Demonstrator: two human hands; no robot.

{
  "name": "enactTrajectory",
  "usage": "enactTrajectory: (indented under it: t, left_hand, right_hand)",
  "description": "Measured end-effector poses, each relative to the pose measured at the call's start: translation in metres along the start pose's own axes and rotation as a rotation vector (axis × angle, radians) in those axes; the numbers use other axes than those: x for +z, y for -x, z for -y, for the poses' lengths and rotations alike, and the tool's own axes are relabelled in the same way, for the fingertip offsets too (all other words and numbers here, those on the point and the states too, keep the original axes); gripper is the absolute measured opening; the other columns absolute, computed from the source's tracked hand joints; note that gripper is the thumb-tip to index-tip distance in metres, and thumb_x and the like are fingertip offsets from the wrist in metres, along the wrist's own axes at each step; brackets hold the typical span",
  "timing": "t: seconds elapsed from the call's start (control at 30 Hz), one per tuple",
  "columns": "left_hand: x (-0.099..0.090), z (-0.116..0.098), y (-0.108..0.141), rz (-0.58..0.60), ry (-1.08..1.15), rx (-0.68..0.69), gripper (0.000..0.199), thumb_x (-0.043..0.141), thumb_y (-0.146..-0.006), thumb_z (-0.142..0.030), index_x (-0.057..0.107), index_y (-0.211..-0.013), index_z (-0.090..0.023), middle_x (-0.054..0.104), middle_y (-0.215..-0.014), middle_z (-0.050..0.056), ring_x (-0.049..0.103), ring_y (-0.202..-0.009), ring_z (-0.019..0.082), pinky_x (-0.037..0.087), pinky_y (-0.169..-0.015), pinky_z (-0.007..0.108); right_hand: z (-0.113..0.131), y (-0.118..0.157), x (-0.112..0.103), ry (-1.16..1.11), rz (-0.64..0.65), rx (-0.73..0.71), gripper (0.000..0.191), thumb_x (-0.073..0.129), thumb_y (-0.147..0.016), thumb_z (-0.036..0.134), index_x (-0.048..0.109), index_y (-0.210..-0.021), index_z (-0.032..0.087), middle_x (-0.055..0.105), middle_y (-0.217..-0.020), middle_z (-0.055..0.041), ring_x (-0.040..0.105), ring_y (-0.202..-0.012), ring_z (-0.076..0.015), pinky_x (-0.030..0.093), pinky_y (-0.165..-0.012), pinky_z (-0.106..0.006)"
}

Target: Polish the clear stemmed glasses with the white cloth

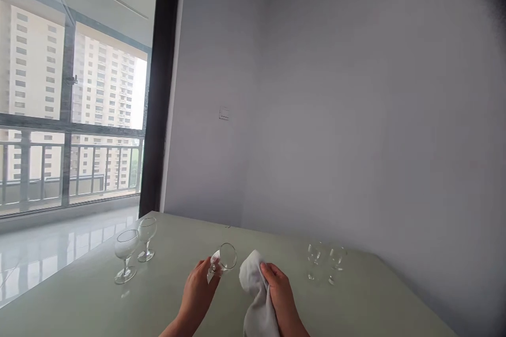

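Note:
A clear stemmed glass (228, 256) is tilted in my left hand (199, 283), its rim facing up and to the right. My fingers are wrapped round its stem and foot. Just to the right, my right hand (279, 290) pinches a white cloth (253, 274), which hangs down towards the bottom edge of the view. A small gap separates the cloth from the glass. Both hands are above the pale green table (166, 305).
Two stemmed glasses, a nearer one (127, 245) and a farther one (147, 230), stand upright at the left. More clear glassware (336, 259) stands at the right. A grey wall (336, 116) rises behind the table.

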State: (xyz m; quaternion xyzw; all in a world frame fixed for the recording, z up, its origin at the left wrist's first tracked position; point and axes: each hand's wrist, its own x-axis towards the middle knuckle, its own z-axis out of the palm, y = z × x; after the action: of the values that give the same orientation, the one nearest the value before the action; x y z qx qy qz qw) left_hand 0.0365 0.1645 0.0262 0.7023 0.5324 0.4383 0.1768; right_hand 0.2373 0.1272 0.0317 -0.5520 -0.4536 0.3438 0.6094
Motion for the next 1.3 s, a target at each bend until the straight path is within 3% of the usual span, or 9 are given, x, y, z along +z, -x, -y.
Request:
enactTrajectory:
  t: [0.13, 0.23, 0.37, 0.43, 0.57, 0.7, 0.87, 1.03, 1.3]
  left_hand:
    - [0.028, -0.01, 0.004, 0.043, -0.046, 0.051, 0.017, 0.044, -0.081, -0.03, 0.06, -0.083, -0.022, 0.068, -0.083, 0.004, 0.061, -0.083, 0.021, 0.043, -0.072, 0.03]
    - [0.039, -0.012, 0.009, 0.066, -0.074, 0.09, 0.018, 0.04, -0.083, -0.026, 0.057, -0.08, -0.022, 0.068, -0.081, 0.004, 0.06, -0.082, 0.021, 0.043, -0.074, 0.031]
    - [0.035, -0.01, 0.014, 0.088, -0.094, 0.136, 0.018, 0.039, -0.085, -0.026, 0.055, -0.079, -0.022, 0.067, -0.081, 0.004, 0.059, -0.081, 0.02, 0.042, -0.078, 0.034]
    - [0.029, -0.009, 0.017, 0.097, -0.101, 0.179, 0.015, 0.041, -0.084, -0.024, 0.053, -0.076, -0.023, 0.065, -0.079, 0.003, 0.058, -0.08, 0.021, 0.042, -0.078, 0.035]
    - [0.02, -0.01, 0.021, 0.117, -0.147, 0.328, 0.011, 0.043, -0.08, -0.015, 0.05, -0.076, -0.023, 0.062, -0.077, 0.002, 0.057, -0.075, 0.019, 0.04, -0.077, 0.034]
    - [0.021, -0.011, 0.022, 0.123, -0.21, 0.292, 0.011, 0.042, -0.084, -0.019, 0.05, -0.076, -0.022, 0.062, -0.075, 0.001, 0.056, -0.074, 0.019, 0.04, -0.076, 0.034]
    - [0.023, -0.005, 0.017, 0.127, -0.204, 0.104, 0.016, 0.037, -0.087, -0.025, 0.048, -0.077, -0.022, 0.064, -0.074, 0.001, 0.057, -0.073, 0.019, 0.04, -0.072, 0.032]
    - [0.023, -0.006, 0.018, 0.122, -0.209, 0.087, 0.017, 0.036, -0.087, -0.025, 0.047, -0.074, -0.023, 0.063, -0.07, 0.0, 0.057, -0.071, 0.019, 0.04, -0.073, 0.031]
    - [0.024, -0.015, 0.026, 0.111, -0.229, 0.175, 0.017, 0.037, -0.087, -0.026, 0.052, -0.079, -0.022, 0.064, -0.076, 0.002, 0.058, -0.078, 0.02, 0.039, -0.077, 0.034]
  right_hand:
    - [0.028, 0.011, -0.005, -0.054, -0.071, -0.035, 0.035, 0.054, -0.073, 0.052, 0.056, -0.066, 0.018, 0.042, -0.056, 0.0039, 0.038, -0.055, -0.0124, 0.033, -0.051, -0.024]
    - [0.049, 0.028, 0.002, 0.055, 0.098, -0.196, 0.03, 0.051, -0.08, 0.042, 0.065, -0.079, 0.016, 0.055, -0.067, -0.001, 0.048, -0.063, -0.0149, 0.039, -0.06, -0.025]
    - [0.067, 0.044, 0.009, 0.25, 0.405, -0.385, 0.031, 0.049, -0.08, 0.022, 0.064, -0.108, 0.023, 0.062, -0.107, -0.0051, 0.055, -0.099, -0.0204, 0.039, -0.089, -0.029]
    - [0.068, 0.047, 0.009, 0.353, 0.498, -0.349, 0.041, 0.052, -0.075, 0.016, 0.06, -0.115, 0.025, 0.064, -0.107, -0.0032, 0.056, -0.101, -0.0208, 0.039, -0.09, -0.029]
    - [0.059, 0.048, 0.008, 0.478, 0.577, -0.228, 0.043, 0.054, -0.075, 0.019, 0.058, -0.117, 0.026, 0.067, -0.104, -0.0028, 0.059, -0.098, -0.0204, 0.042, -0.087, -0.03]
    - [0.057, 0.044, 0.001, 0.538, 0.601, -0.274, 0.045, 0.05, -0.083, 0.029, 0.048, -0.128, 0.025, 0.064, -0.113, -0.0057, 0.056, -0.105, -0.0208, 0.041, -0.091, -0.031]
    - [0.058, 0.035, -0.012, 0.716, 0.355, -0.513, 0.036, 0.039, -0.088, 0.037, 0.056, -0.119, 0.029, 0.045, -0.132, -0.0091, 0.058, -0.099, -0.0212, 0.047, -0.082, -0.034]
    - [0.053, 0.027, -0.016, 0.742, -0.093, -0.609, 0.034, 0.035, -0.089, 0.037, 0.063, -0.099, 0.022, 0.043, -0.083, -0.0043, 0.05, -0.064, -0.0144, 0.045, -0.059, -0.028]
    - [0.042, 0.034, 0.004, 0.415, -0.034, -0.388, 0.017, 0.043, -0.085, 0.033, 0.051, -0.089, 0.019, 0.053, -0.074, -0.0011, 0.051, -0.064, -0.015, 0.044, -0.061, -0.026]
